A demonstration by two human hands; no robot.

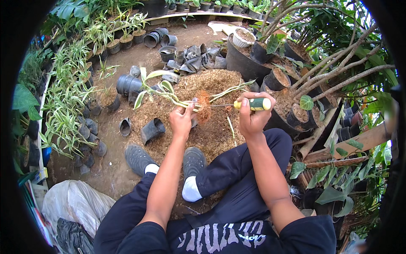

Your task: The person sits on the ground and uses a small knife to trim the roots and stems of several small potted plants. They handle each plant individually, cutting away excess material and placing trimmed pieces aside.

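Observation:
Near the middle, my left hand (182, 120) grips the lower stems of a leafy plant cutting (165, 94), its leaves pointing up and left. Orange-brown fibrous roots (204, 108) stick out to the right of those fingers. In my right hand (253, 119) is a screwdriver (253, 104) with a green and yellow handle, and its thin metal shaft reaches left to the roots. Behind the roots another pale-stemmed cutting (231, 89) lies on a heap of brown potting material (209, 79). A short pale stem (231, 127) rests on the ground below the screwdriver.
Empty black pots (152, 130) and crumpled black grow bags (193, 60) lie around the heap. Rows of potted variegated plants (66, 95) stand at left. Large black planters (244, 63) and bare branches (342, 66) crowd the right. A white sack (76, 200) sits at lower left.

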